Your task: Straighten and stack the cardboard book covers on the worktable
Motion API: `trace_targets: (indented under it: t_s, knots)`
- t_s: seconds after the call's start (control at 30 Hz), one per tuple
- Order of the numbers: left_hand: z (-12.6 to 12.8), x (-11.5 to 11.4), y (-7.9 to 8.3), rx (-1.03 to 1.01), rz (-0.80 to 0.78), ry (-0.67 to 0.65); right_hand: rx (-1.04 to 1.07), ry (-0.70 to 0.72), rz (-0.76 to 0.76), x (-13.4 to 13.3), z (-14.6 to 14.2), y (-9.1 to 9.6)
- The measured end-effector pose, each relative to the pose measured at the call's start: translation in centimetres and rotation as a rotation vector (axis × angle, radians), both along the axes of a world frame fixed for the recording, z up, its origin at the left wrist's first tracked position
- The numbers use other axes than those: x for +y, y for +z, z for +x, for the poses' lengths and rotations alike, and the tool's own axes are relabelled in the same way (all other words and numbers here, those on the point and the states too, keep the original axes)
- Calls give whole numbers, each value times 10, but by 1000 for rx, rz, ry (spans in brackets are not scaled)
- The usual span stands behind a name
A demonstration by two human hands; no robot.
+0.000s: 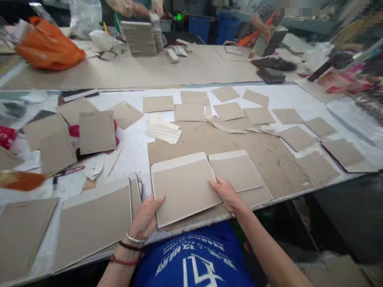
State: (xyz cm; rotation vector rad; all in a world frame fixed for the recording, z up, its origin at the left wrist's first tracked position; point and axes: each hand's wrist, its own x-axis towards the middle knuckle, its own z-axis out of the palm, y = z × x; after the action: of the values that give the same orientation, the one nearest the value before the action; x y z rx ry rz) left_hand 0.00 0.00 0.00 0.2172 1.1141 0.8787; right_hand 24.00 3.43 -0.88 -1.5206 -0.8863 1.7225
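Observation:
A grey cardboard sheet with a pale strip along its far edge (184, 187) lies at the near edge of the table. My left hand (145, 218) grips its near left corner, thumb on top. My right hand (226, 193) holds its right edge, fingers curled on the board. A second, similar sheet (235, 169) lies just to its right, touching it. Both rest on a large brown paper underlay (269, 159).
Several grey boards are spread over the white table (134, 151), with a small stack of pale strips (164, 131) behind the held sheet. Larger boards (92, 223) lie at near left. At the far side other people's hands work by stacked boards (139, 38) and an orange bag (49, 46).

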Motion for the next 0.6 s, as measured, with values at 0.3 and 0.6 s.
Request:
trace_targets:
  t_s: [0.3,0.6]
  knots:
    - [5,2,-8,41,17,-42,12,-99,59,-7,2,-20]
    - [85,70,-29,165,92,-294,-367,-81,190,50,102,-34]
